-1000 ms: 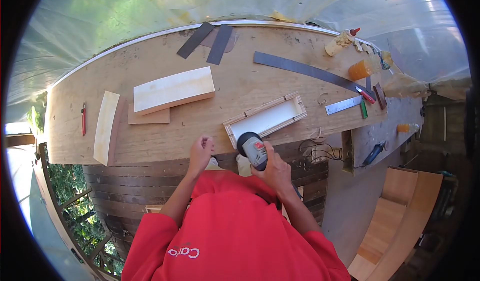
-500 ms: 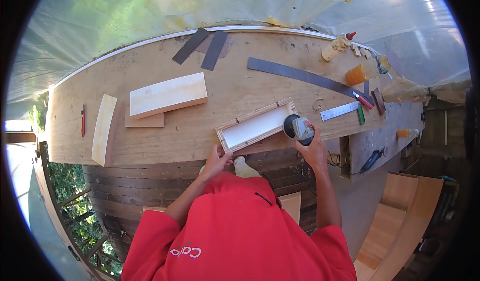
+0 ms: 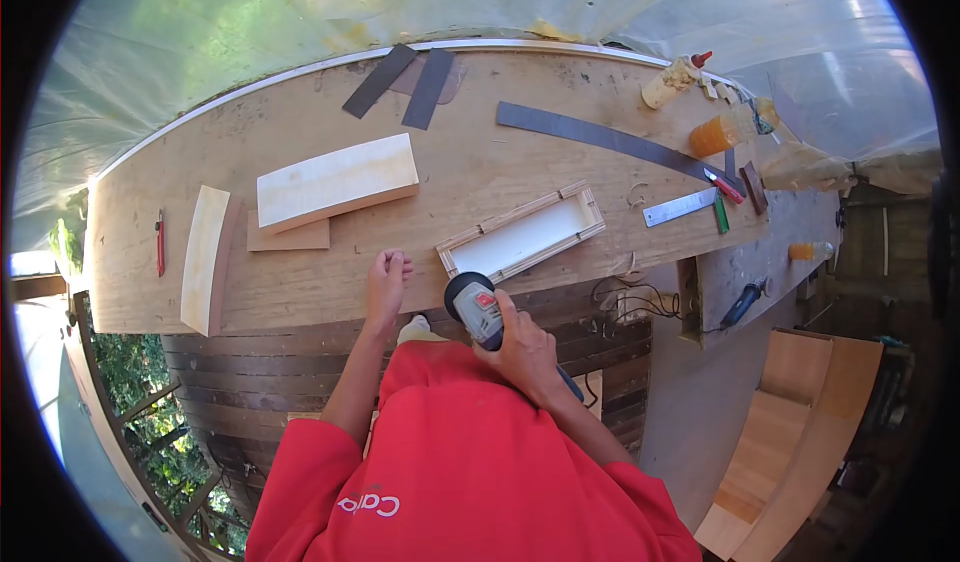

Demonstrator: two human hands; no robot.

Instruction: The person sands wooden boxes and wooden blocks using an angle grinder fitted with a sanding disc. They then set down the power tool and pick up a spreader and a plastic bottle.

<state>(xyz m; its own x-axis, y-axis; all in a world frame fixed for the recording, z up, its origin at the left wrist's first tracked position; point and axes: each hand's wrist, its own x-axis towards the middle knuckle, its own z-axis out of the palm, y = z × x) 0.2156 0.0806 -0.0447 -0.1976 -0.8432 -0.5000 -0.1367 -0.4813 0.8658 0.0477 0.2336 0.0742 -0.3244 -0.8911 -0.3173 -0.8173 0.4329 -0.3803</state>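
My right hand [image 3: 527,354] is wrapped round a grey handheld sander [image 3: 474,310] with a black round head. The sander's head is at the near left corner of a shallow rectangular wooden frame box [image 3: 520,234] with a white bottom; whether they touch I cannot tell. My left hand [image 3: 387,287] is at the bench's front edge, left of the box, fingers curled in, with nothing visible in them. A pale curved wooden block [image 3: 337,179] lies further back on a thin wooden piece [image 3: 288,235].
On the bench [image 3: 440,187] are another curved block [image 3: 206,260], a red cutter [image 3: 160,243], dark strips [image 3: 610,141], a metal ruler [image 3: 681,207], a glue bottle [image 3: 671,83] and an orange jar [image 3: 712,135]. Cables [image 3: 640,300] hang at the front edge. A wooden cabinet [image 3: 790,442] stands lower right.
The sander in my right hand has moved left from the box's right end to its near left corner. My left hand has left the box and moved left.
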